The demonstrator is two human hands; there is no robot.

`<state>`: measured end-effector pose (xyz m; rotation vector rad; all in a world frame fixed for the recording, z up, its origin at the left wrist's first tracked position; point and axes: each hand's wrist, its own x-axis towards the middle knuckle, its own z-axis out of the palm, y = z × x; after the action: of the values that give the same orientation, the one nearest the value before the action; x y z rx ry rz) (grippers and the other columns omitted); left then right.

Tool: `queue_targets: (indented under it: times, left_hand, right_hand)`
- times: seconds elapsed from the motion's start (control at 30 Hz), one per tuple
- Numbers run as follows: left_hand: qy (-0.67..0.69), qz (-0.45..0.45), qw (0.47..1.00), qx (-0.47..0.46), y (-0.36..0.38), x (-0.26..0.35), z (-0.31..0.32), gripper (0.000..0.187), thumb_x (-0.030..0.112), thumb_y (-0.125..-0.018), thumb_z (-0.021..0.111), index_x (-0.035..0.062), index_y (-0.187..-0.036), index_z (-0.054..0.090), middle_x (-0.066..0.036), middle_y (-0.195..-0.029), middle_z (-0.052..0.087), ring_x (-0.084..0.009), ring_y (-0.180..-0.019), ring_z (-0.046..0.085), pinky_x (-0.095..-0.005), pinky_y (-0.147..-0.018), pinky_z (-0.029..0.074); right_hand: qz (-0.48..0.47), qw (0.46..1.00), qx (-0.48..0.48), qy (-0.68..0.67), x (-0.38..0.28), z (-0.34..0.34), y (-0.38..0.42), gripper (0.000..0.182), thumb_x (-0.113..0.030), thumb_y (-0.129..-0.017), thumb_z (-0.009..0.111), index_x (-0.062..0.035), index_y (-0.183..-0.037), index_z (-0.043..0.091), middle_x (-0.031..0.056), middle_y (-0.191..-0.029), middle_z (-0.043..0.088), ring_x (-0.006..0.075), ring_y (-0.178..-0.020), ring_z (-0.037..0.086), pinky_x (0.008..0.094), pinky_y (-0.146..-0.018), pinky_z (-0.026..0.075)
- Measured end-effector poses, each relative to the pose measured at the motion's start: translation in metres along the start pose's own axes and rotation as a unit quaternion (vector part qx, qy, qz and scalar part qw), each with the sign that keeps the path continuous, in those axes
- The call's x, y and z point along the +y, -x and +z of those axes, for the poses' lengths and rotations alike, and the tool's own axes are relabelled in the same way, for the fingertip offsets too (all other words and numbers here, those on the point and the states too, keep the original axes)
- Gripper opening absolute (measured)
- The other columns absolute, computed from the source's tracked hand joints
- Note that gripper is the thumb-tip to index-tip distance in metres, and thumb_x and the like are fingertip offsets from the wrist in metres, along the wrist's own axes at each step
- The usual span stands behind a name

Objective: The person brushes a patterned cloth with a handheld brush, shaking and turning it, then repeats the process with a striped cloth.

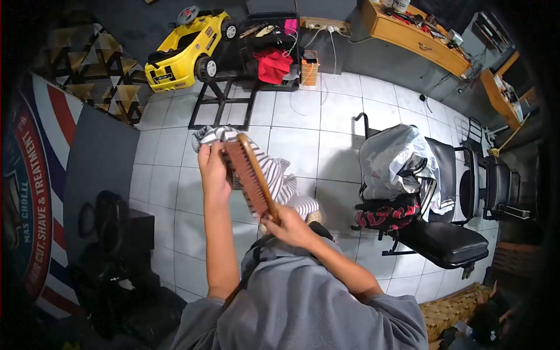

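Note:
A long brush (261,175) with a pale wooden back and reddish-brown bristles is held at a slant in front of my body. My right hand (289,226) is closed around its lower end, thumb and fingers pinching the wood. At the upper end, my left hand (214,174) has curled fingers at the bristle side. Behind the brush and my left hand, a black-and-white striped cloth (282,179) bunches up at the top and trails down toward my feet. The brush covers part of this cloth.
A black barber chair (446,242) bearing a silver-grey cape (391,157) stands at right. Ahead are a black metal frame (220,111), a yellow toy car (188,51) and an open black case (269,44). A barber sign (44,192) stands left; a wooden drawer shelf (417,41) is at upper right.

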<state>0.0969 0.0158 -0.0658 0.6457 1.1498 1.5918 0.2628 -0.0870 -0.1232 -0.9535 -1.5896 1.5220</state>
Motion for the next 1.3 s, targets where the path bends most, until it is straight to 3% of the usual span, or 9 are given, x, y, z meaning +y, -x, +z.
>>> queue_targets:
  times: [0.27, 0.37, 0.53, 0.73, 0.8, 0.9, 0.97, 1.07, 1.3]
  left_hand:
    - [-0.009, 0.031, 0.999, -0.027, 0.004, -0.003, 0.017, 0.015, -0.001, -0.088, 0.041, -0.0028, -0.098, 0.053, -0.009, -0.094, 0.061, -0.0159, -0.082, 0.061, -0.0278, -0.073, 0.05]
    - [-0.07, 0.045, 0.996, -0.032, 0.009, -0.012, 0.036, 0.012, 0.0, -0.09, 0.042, -0.0031, -0.096, 0.051, -0.008, -0.09, 0.059, -0.0124, -0.078, 0.057, -0.0254, -0.069, 0.049]
    - [-0.235, 0.223, 0.945, -0.037, 0.02, -0.015, 0.078, 0.016, 0.009, -0.09, 0.045, -0.0031, -0.081, 0.041, -0.012, -0.07, 0.049, -0.0183, -0.065, 0.044, -0.0347, -0.062, 0.039]
    - [-0.097, 0.243, 0.964, -0.04, 0.016, 0.004, 0.095, 0.008, 0.006, -0.091, 0.046, -0.0014, -0.092, 0.047, -0.004, -0.078, 0.052, -0.0096, -0.067, 0.044, -0.0257, -0.061, 0.039]
    - [-0.023, 0.225, 0.972, -0.069, 0.021, 0.015, 0.094, 0.006, 0.005, -0.092, 0.046, 0.0009, -0.094, 0.048, -0.002, -0.08, 0.052, -0.0061, -0.066, 0.044, -0.0219, -0.058, 0.038]
    - [0.036, 0.179, 0.98, -0.075, 0.025, 0.023, 0.09, 0.006, 0.004, -0.092, 0.046, 0.0028, -0.097, 0.049, -0.002, -0.084, 0.054, -0.0032, -0.066, 0.045, -0.0183, -0.053, 0.037]
    - [0.046, 0.163, 0.984, -0.064, 0.026, 0.023, 0.085, 0.007, 0.003, -0.092, 0.046, 0.0021, -0.098, 0.048, -0.002, -0.086, 0.054, -0.0035, -0.068, 0.046, -0.0188, -0.055, 0.038]
    - [0.038, 0.145, 0.988, -0.048, 0.026, 0.015, 0.075, 0.01, 0.001, -0.092, 0.045, 0.0, -0.101, 0.048, -0.006, -0.091, 0.055, -0.0072, -0.075, 0.05, -0.0223, -0.064, 0.042]
    - [-0.068, 0.152, 0.984, -0.058, 0.038, -0.014, 0.078, 0.018, -0.003, -0.091, 0.044, -0.003, -0.109, 0.044, -0.01, -0.103, 0.054, -0.013, -0.089, 0.054, -0.0259, -0.078, 0.046]
  right_hand:
    - [0.048, 0.97, 0.195, 0.133, 0.013, -0.033, -0.004, 0.031, -0.03, -0.094, 0.044, -0.0008, -0.105, 0.045, 0.0084, -0.06, 0.048, 0.0158, -0.05, 0.046, 0.0291, -0.046, 0.037]
    - [0.06, 0.947, 0.205, -0.241, -0.032, -0.046, -0.011, 0.042, -0.04, -0.097, 0.024, -0.0046, -0.097, 0.047, -0.002, -0.056, 0.034, 0.0057, -0.043, 0.026, 0.0229, -0.04, 0.023]
    - [-0.036, 0.934, 0.226, -0.273, -0.051, -0.026, -0.021, 0.039, -0.042, -0.099, 0.026, -0.0069, -0.095, 0.043, -0.0006, -0.06, 0.039, 0.0067, -0.046, 0.032, 0.0221, -0.04, 0.028]
    - [0.015, 0.947, 0.142, 0.289, 0.149, -0.024, -0.005, 0.033, -0.021, -0.098, 0.03, -0.0004, -0.12, 0.044, 0.0219, -0.069, 0.057, 0.0385, -0.067, 0.058, 0.0454, -0.06, 0.047]
    - [0.135, 0.908, -0.037, 0.394, 0.247, -0.048, 0.029, 0.038, -0.024, -0.097, 0.031, 0.0001, -0.122, 0.046, 0.0246, -0.077, 0.06, 0.0397, -0.079, 0.06, 0.0487, -0.068, 0.047]
    - [0.328, 0.873, 0.042, 0.358, 0.307, -0.074, 0.062, 0.04, -0.032, -0.096, 0.032, -0.0019, -0.098, 0.059, 0.021, -0.076, 0.061, 0.041, -0.073, 0.058, 0.0483, -0.067, 0.044]
    - [0.329, 0.861, 0.123, 0.368, 0.296, -0.084, 0.065, 0.045, -0.037, -0.096, 0.034, -0.0018, -0.087, 0.06, 0.0164, -0.065, 0.059, 0.0348, -0.06, 0.058, 0.0447, -0.058, 0.045]
    - [0.292, 0.898, 0.33, 0.005, 0.19, -0.093, 0.027, 0.046, -0.042, -0.097, 0.034, -0.0052, -0.076, 0.053, 0.0041, -0.054, 0.047, 0.0161, -0.046, 0.046, 0.0325, -0.043, 0.037]
    - [-0.017, 0.976, 0.186, -0.108, -0.024, -0.074, -0.018, 0.038, -0.039, -0.099, 0.028, -0.0067, -0.088, 0.045, -0.0029, -0.058, 0.04, 0.0055, -0.046, 0.034, 0.0221, -0.041, 0.027]
